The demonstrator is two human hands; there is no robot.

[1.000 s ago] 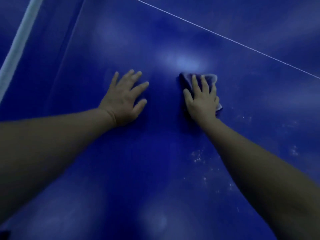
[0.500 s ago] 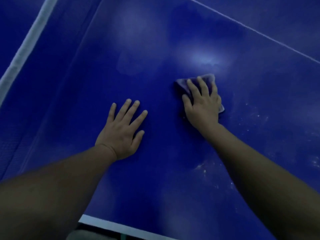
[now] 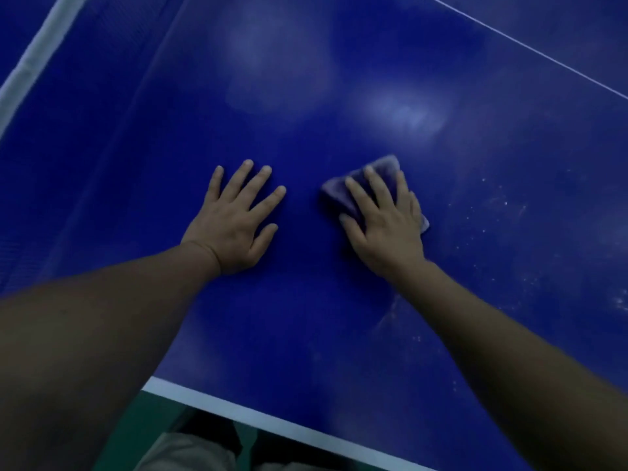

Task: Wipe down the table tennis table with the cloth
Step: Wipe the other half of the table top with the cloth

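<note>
Table (image 3: 306, 317) deep blue, white edge line (image 3: 272, 418); cloth (image 3: 343, 195) purplish, perhaps grey; floor (image 3: 149, 426) green.

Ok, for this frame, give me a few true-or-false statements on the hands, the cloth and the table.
1. The right hand presses flat on the cloth. True.
2. The left hand holds a second cloth. False: it rests bare and flat on the table.
3. White specks lie on the table right of the cloth. True.
4. The cloth hangs over the white edge line. False: it lies well in from that line.
</note>
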